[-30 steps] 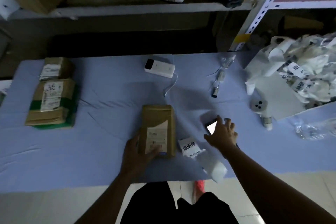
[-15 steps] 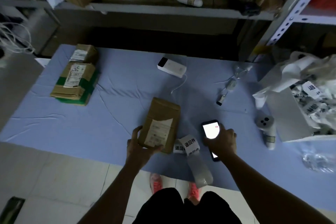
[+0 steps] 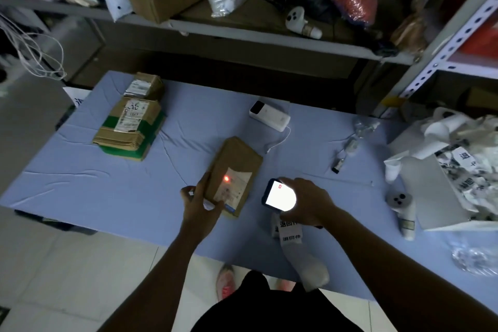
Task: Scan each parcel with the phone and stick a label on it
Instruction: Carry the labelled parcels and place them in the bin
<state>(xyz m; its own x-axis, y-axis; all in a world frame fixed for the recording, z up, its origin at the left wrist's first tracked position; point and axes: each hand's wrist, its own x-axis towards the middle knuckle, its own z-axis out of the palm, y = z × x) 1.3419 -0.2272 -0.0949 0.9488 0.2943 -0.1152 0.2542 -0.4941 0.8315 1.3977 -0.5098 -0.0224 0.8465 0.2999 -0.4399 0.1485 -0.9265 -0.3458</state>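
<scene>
Near the table's (image 3: 80,183) front edge, midway along: brown parcel (image 3: 237,159), with a red scan dot on its paper slip. Step in hand looks like the scan. Best to walk the dot onto the barcode and hold the phone (image 3: 277,195) steady. Left hand (image 3: 200,201) grips the parcel's near corner, thumb on top. Right hand (image 3: 312,205) is wrapped round the lit phone, just right of the parcel

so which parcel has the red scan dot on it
The brown parcel the left hand grips, mid-table; the parcels at the far left show no dot.
</scene>
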